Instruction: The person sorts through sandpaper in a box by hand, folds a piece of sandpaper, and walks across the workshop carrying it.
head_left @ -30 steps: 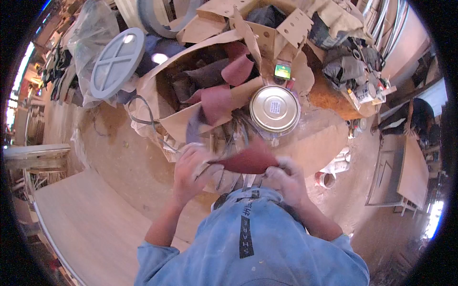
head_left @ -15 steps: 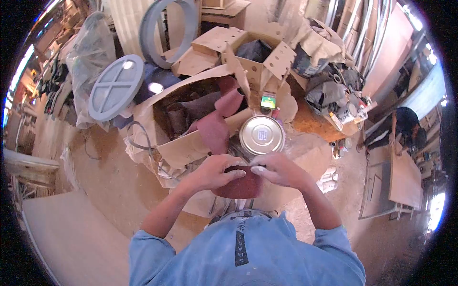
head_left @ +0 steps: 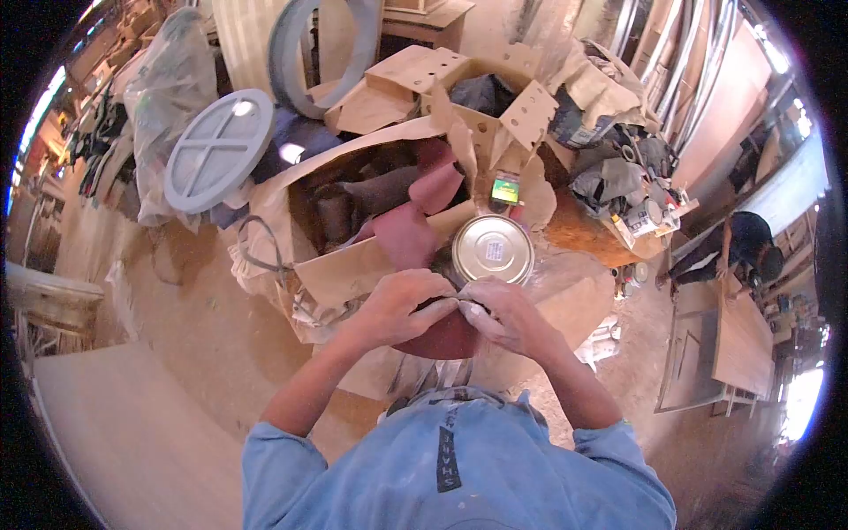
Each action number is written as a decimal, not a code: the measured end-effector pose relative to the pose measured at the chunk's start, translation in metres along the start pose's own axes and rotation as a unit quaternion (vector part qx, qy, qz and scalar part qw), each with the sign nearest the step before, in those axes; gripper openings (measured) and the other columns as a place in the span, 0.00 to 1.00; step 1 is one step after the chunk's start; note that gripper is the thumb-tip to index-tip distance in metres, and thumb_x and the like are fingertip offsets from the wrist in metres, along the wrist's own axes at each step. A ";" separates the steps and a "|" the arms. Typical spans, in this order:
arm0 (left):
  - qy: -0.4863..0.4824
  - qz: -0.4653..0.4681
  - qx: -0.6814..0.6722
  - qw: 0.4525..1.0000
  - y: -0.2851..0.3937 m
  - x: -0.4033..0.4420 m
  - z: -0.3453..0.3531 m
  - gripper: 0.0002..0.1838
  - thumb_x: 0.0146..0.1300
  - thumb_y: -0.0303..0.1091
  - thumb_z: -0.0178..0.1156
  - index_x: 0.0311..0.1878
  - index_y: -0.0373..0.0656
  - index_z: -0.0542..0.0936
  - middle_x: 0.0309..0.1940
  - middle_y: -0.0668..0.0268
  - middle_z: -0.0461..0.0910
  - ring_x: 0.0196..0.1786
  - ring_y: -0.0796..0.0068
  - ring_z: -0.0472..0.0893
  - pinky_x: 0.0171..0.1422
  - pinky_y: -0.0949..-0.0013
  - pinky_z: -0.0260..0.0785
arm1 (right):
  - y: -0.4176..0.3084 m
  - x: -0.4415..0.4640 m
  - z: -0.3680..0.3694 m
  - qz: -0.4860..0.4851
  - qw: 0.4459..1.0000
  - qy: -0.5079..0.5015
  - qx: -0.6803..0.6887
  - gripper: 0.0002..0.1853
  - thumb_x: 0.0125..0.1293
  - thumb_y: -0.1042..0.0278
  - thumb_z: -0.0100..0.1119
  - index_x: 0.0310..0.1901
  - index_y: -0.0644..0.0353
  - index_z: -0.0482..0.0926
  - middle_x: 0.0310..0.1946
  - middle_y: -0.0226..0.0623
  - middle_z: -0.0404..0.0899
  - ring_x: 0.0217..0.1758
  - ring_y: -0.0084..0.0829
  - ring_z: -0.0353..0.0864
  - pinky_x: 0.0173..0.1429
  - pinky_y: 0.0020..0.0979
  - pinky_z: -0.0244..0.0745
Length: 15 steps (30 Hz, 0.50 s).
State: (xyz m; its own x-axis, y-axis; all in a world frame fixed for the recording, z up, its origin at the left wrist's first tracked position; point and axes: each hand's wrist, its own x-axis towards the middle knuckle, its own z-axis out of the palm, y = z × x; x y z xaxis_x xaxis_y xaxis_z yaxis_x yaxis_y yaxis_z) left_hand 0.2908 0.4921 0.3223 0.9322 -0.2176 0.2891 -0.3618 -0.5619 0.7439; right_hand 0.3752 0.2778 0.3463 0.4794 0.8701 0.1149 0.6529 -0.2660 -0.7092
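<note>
A piece of dark red sandpaper (head_left: 442,340) hangs between my hands, close to my chest. My left hand (head_left: 411,305) pinches its upper edge, thumb against fingers. My right hand (head_left: 502,314), dusty at the fingertips, grips the same edge right beside it, and the two hands touch. Just beyond them stands a round tin (head_left: 492,252) with a gold-coloured lid and a small label. Left of the tin, an open cardboard box (head_left: 349,274) holds rolls of sandpaper, and one reddish strip (head_left: 406,234) droops over its rim.
A grey round frame with a cross (head_left: 219,152) leans at the left, near a grey ring (head_left: 287,75). Behind stands a perforated carton (head_left: 530,115). A small green box (head_left: 505,189) is behind the tin. At the right, another person (head_left: 746,247) bends over a wooden panel (head_left: 742,340).
My hands have drawn together along the sandpaper's upper edge, the right one moving inward. The view has shifted slightly. The other person remains bent over the panel.
</note>
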 end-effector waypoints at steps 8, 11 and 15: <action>-0.116 -0.070 0.099 0.986 0.019 0.020 -0.006 0.14 0.64 0.32 0.65 0.51 0.38 0.82 0.48 0.51 0.84 0.51 0.51 0.83 0.54 0.58 0.74 | 0.016 -0.009 0.028 0.002 0.990 0.133 0.045 0.09 0.66 0.65 0.54 0.39 0.64 0.77 0.31 0.53 0.77 0.38 0.52 0.80 0.44 0.47 0.74; 0.009 0.073 0.059 0.996 0.014 0.005 0.004 0.07 0.69 0.27 0.62 0.44 0.33 0.85 0.38 0.50 0.86 0.43 0.55 0.86 0.53 0.60 0.77 | 0.003 -0.014 0.036 -0.036 0.969 0.159 0.188 0.12 0.69 0.64 0.52 0.34 0.66 0.72 0.26 0.52 0.71 0.31 0.47 0.75 0.40 0.42 0.70; 0.022 0.080 0.042 0.996 0.018 0.011 0.005 0.05 0.66 0.25 0.65 0.40 0.32 0.83 0.36 0.53 0.86 0.38 0.57 0.85 0.45 0.61 0.77 | 0.005 -0.018 0.035 -0.056 0.953 0.216 0.206 0.14 0.70 0.63 0.51 0.33 0.67 0.73 0.25 0.51 0.71 0.29 0.40 0.73 0.41 0.40 0.69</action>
State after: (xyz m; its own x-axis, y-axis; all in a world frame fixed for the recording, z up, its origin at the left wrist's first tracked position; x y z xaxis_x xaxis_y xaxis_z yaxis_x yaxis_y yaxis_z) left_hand 0.2946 0.4754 0.3354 0.8614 -0.2747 0.4272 -0.5020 -0.5889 0.6335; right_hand 0.3496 0.2750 0.3161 0.6756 0.6076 0.4176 0.4704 0.0808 -0.8787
